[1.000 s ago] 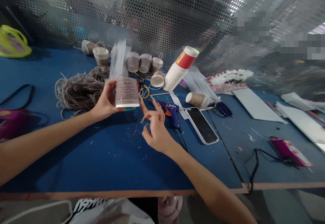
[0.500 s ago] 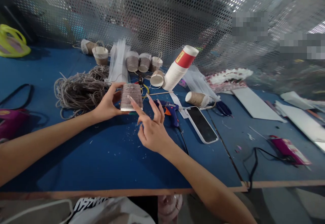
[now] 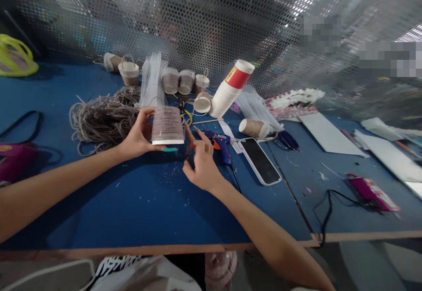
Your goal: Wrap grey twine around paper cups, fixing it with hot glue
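Observation:
A paper cup (image 3: 168, 125) wound with grey-brown cord is upside down in my left hand (image 3: 140, 135), its white rim facing down. My left thumb, with a turquoise nail, lies under the rim, and the other fingers are behind the cup's left side. Just right of the cup is my right hand (image 3: 202, 161), fingers apart and holding nothing. Behind that hand lies a blue glue gun (image 3: 222, 143) with an orange trigger. A loose heap of grey cord (image 3: 103, 121) is left of the cup.
A leaning stack of white paper cups (image 3: 227, 91), several cord-wrapped cups (image 3: 170, 80) and sheer white fabric (image 3: 152, 80) stand at the back. A phone (image 3: 262, 161), blue-handled scissors (image 3: 288, 140) and a magenta tool (image 3: 374, 192) lie to the right.
My right hand has drawn back from the front of the cup to its right side. The cup has shifted slightly left in view, still in my left hand.

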### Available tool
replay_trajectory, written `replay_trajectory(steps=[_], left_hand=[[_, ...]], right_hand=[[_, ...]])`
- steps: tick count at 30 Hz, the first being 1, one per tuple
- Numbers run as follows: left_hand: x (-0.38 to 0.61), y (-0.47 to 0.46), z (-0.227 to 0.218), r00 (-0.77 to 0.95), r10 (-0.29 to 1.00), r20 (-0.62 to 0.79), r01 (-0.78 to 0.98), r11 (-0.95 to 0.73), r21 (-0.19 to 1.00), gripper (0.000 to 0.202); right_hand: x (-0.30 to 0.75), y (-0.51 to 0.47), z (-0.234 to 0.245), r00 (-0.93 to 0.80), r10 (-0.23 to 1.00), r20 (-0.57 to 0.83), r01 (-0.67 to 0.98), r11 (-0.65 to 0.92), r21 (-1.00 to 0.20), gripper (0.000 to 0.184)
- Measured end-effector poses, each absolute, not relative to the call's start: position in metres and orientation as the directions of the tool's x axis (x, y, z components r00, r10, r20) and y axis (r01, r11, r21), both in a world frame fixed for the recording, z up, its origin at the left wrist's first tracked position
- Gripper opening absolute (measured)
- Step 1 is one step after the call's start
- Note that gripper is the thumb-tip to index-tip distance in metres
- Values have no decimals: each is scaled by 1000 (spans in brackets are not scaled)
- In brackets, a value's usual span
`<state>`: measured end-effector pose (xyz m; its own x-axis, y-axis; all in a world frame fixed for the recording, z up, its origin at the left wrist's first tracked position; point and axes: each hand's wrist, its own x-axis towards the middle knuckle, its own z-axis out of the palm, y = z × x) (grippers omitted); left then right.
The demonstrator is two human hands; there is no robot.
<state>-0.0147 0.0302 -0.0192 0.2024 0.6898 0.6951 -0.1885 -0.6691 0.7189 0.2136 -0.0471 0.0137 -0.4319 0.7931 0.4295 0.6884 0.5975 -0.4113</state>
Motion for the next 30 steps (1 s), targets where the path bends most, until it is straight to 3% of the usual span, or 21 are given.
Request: replay_trajectory(steps=[6,9,12,21,26,28,30], left_hand=[[-11,27,-16,210,660,722,-150,-708,690,99],[-10,25,-17,231,635,737,-131,-730,671,111],[-11,24,-19,264,629,731,-89,-739,668,109],[-14,16,-8,451,669,591,201,-722,662,109],[-12,16,-6,539,586,605,296,-804,516,109],[-11,18,-8,542,588,601,317,-805,501,111],[-10,20,-9,528,616,585,325,-783,530,108]], right_hand=[[211,-47,24,-271,709,651,617,647,-448,49],[207,-50,25,-377,733,566,521,674,-525,53],[204,-53,24,-477,742,472,425,664,-615,48],[202,-56,26,-566,676,472,301,702,-645,43],[201,-55,28,-562,696,446,253,659,-709,43],[201,-55,29,-544,706,454,237,648,-723,44],[203,-51,27,-412,748,520,247,641,-727,44]])
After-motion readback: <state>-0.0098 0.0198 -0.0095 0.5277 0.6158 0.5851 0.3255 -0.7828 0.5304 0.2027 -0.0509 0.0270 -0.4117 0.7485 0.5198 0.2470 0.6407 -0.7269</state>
